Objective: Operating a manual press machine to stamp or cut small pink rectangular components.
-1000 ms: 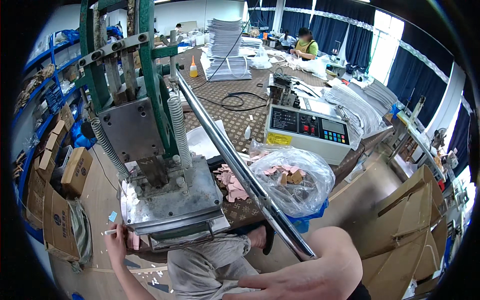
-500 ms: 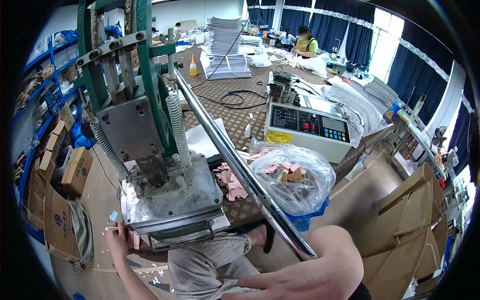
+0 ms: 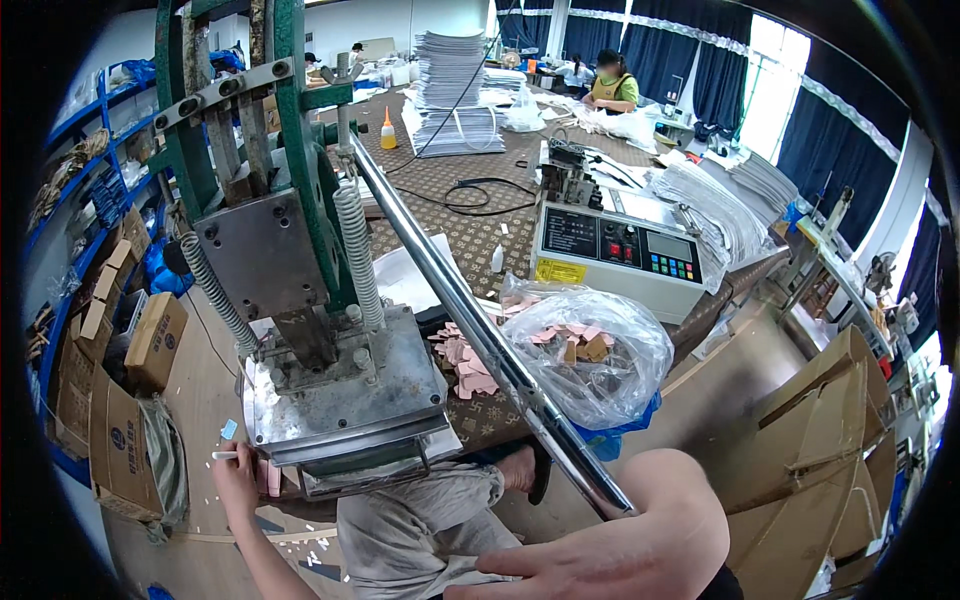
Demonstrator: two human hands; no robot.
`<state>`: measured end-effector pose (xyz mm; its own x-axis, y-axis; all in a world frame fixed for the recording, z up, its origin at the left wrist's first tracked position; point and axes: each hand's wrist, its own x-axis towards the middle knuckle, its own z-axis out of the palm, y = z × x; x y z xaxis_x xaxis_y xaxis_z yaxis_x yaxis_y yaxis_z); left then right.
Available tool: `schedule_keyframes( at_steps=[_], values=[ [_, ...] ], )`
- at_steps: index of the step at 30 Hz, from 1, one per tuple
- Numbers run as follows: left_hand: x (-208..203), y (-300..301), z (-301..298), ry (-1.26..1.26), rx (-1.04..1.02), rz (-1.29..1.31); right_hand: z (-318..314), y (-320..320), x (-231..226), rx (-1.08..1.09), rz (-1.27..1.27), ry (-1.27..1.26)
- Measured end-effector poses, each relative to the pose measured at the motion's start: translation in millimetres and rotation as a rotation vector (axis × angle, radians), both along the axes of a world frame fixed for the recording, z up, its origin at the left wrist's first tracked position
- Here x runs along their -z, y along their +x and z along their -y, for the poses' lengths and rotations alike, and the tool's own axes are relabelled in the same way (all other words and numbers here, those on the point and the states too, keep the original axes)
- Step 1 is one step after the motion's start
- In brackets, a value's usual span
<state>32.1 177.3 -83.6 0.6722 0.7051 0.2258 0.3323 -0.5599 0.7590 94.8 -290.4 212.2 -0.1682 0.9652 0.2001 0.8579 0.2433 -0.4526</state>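
A green-framed hand press point(image 3: 345, 385) with two coil springs and a steel block stands in front of me. From it a long chrome lever point(image 3: 480, 345) slants down to the right, its lower end against my bent right arm. My right hand point(image 3: 570, 570) lies below it over my lap, fingers stretched leftward, nothing visible in them. At the press's lower left corner, my left hand point(image 3: 238, 482) is closed on a thin white stick point(image 3: 224, 456). Pink pieces point(image 3: 268, 478) show beside those fingers, partly hidden by the press base.
Right of the lever sit a pile of pink cut pieces point(image 3: 466, 365), a clear plastic bag point(image 3: 600, 375) and a control-panel machine point(image 3: 615, 255). A glue bottle point(image 3: 388, 132) and a paper stack point(image 3: 460, 100) stand farther back. Cardboard boxes point(image 3: 125, 440) flank the left; a co-worker point(image 3: 612, 88) sits far off.
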Motion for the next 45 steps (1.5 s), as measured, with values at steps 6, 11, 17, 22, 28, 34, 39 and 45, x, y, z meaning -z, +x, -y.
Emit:
schedule_keyframes(
  at_steps=[6, 11, 17, 22, 28, 34, 39, 45],
  values=[
    [2.2, 0.0, -1.1, 0.035, -0.002, 0.009, 0.8, 1.2, -1.4, -0.004, -0.010, 0.012],
    [3.8, -0.1, -2.7, 0.046, -0.008, -0.010, 1.2, -0.4, -2.7, 0.004, 0.068, -0.033],
    [9.7, -0.2, -7.0, -0.009, 0.003, 0.007, 1.4, -4.5, -4.5, 0.067, 0.117, -0.029],
    [5.9, -0.6, -5.2, -0.021, 0.013, -0.019, 1.6, -4.9, -1.7, 0.061, 0.141, -0.038],
    [-3.6, -0.8, 5.5, 0.045, -0.026, -0.019, 0.3, -1.9, 2.9, 0.031, 0.004, 0.001],
    [-8.3, -0.5, 8.4, 0.062, -0.024, -0.023, -0.4, -2.7, -0.7, -0.023, 0.270, -0.062],
    [-7.0, -1.5, 6.3, 0.050, -0.021, -0.061, 1.1, -2.0, 1.6, 0.021, 0.081, -0.018],
    [-0.1, -1.4, 1.2, 0.070, -0.010, -0.031, 2.6, -0.4, 1.6, -0.002, 0.050, -0.037]
  ],
)
